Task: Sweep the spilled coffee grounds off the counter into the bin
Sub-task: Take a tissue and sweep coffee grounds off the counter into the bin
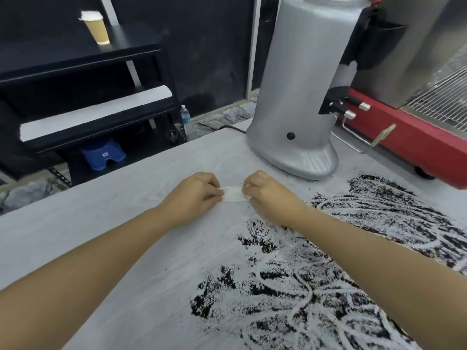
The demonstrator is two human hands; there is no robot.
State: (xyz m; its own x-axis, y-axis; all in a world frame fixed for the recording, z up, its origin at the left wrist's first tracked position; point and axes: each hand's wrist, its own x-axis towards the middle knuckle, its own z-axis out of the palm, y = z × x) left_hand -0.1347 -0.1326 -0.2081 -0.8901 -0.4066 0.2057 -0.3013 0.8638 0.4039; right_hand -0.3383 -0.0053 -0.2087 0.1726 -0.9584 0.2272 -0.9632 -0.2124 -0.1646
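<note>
A: Grounds [328, 286] lie dark and loose over the near-right part of the surface [101, 236], smeared into streaks and swirls, running from the near edge up toward the base of the silver grinder [298, 97]. No bin in view.

B: Hands?

A: Both are past the spill, on the clean far stretch. Left hand [194, 195] and right hand [267, 195] each pinch 1 end of a small white tissue [233, 194], fingers [214, 192] curled closed on it; it lies stretched between them, low on the surface.

B: How will the grounds behave?

A: My guess: light, granular, no cohesion. They scatter under a quick stroke and cling as fine dust, as the streaks suggest. Nothing there to grip; they have to be pushed into a heap.

B: And the tissue?

A: Soft, thin, limp, likely easy to tear. Folded into a firm pad and held along its top edge, it would sweep better. Slow strokes toward the surface edge, I'd judge, with the bin below.
</note>
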